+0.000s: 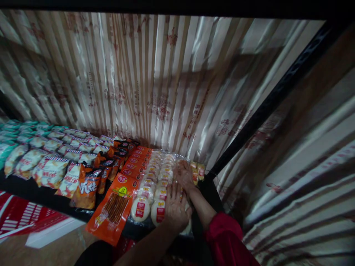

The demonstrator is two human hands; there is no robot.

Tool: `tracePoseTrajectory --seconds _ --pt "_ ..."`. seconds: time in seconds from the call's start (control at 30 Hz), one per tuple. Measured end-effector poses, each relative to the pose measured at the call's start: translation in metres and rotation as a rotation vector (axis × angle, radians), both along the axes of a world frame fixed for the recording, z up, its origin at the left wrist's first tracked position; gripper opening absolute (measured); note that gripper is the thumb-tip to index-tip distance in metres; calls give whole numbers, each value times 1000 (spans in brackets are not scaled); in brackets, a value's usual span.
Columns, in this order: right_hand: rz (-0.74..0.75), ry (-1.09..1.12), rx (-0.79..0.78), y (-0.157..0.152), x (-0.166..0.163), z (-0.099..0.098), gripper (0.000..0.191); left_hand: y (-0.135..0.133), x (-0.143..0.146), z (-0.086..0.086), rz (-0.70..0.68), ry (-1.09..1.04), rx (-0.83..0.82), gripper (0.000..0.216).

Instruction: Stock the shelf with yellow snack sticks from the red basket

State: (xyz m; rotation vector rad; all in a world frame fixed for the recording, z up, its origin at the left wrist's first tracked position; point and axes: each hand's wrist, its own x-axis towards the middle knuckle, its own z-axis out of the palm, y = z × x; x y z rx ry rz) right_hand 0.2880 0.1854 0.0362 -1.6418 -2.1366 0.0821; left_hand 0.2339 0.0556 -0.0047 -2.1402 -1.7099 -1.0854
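Note:
My left hand [176,208] lies flat with its fingers stretched over the front of several rows of round white crackers [140,209] in clear wrappers with red labels. Farther back, my right hand [183,173] rests on the same rows, fingers spread and pointing toward the curtain; a red sleeve covers that forearm. Small yellowish packs [200,170] stand just beyond the right hand. To the left of the crackers, flat orange packets [111,212] overlap in a row, the front one showing brown sticks through a window.
Orange snack bags [85,186], white snack bags [51,171] and green-topped bags [7,147] fill the black shelf [36,194] to the left. A striped curtain [138,74] hangs behind. A dark slanted post [249,125] stands at right. Below the shelf lies a red-and-white printed surface [22,214].

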Motion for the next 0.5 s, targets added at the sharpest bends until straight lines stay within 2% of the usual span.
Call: tracePoseTrajectory --seconds 0.23,0.33,0.43,0.5 --pt "59 88 71 -12 -2 27 49 -2 -3 8 -29 11 -33 52" --pt "68 147 76 -19 -10 40 51 -6 -9 19 -46 20 -17 51" --pt "125 202 55 -25 -29 51 52 -12 -32 35 -47 45 -47 48" --pt "155 242 16 -28 -49 55 52 -13 -61 44 -30 54 -40 45"
